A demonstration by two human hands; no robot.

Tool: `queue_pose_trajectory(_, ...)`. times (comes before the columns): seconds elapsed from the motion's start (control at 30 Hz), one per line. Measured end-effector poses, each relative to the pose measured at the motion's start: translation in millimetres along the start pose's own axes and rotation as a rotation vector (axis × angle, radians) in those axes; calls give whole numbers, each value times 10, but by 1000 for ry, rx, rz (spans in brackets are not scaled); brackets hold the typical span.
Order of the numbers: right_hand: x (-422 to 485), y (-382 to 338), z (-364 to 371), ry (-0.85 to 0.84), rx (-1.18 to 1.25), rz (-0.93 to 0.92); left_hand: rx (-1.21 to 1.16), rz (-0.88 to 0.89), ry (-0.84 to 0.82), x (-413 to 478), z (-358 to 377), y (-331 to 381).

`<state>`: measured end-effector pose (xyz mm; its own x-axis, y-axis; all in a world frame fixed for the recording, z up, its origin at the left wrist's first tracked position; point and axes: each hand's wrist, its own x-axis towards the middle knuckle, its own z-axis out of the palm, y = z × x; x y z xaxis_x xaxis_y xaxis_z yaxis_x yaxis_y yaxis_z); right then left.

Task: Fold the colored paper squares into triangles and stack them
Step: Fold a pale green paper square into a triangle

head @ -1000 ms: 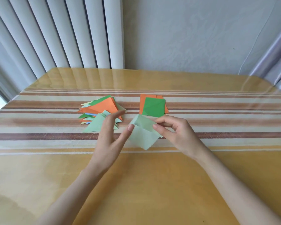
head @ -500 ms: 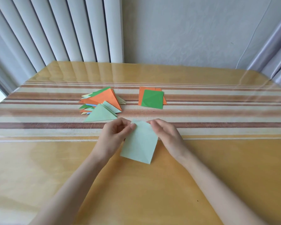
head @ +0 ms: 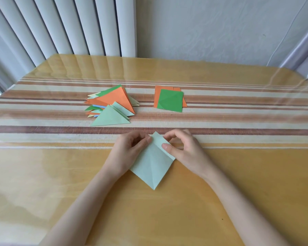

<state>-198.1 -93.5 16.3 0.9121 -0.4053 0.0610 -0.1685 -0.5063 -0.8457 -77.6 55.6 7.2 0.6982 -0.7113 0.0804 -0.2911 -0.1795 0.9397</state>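
Observation:
A pale green paper square (head: 152,166) lies on the table as a diamond, one corner toward me and a faint crease down its middle. My left hand (head: 127,153) pinches its upper left edge near the far corner. My right hand (head: 183,150) pinches the upper right edge, thumb on top of the paper. Farther back on the left sits a loose pile of folded triangles (head: 112,105) in orange, green, pale green and blue. To the right of that pile lie flat squares: a green square (head: 170,100) on top of orange ones (head: 157,94).
The table (head: 238,174) has a glossy yellow top with a striped runner (head: 238,118) across its middle. Vertical blinds (head: 60,27) and a wall stand behind the far edge.
The pale green sheet has come down from mid-air near the squares to lie flat on the table closer to me, turned into a diamond. Both hands moved with it.

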Motion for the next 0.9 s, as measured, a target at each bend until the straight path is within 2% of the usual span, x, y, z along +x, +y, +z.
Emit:
queue_pose_trajectory(0.07,-22,-40,6,-44,139,4,25,21,12,-17,5,-4)
queue_pose_trajectory(0.17,-37,-40,83,62,187,-22,3,13,8,-45,10,-4)
queue_pose_trajectory(0.27,6,55,47,319,-214,-273,0,-35,38,-46,0,-2)
queue_pose_trajectory(0.3,7,79,4,352,-295,-360,-12,-63,62,-34,-7,-1)
queue_pose_trajectory(0.43,-51,49,-54,256,-367,-504,-164,-196,185,6,-38,36)
queue_pose_trajectory(0.6,-73,77,91,46,-478,-487,-323,-259,303,41,-72,13)
queue_pose_trajectory(0.77,-20,90,141,225,-518,-526,-374,-258,256,19,-32,61)
queue_pose_trajectory(0.83,-3,124,124,303,-509,-518,-276,-208,244,-8,-32,85)
queue_pose_trajectory(0.9,12,185,99,330,-522,-481,14,-97,261,-36,-37,58)
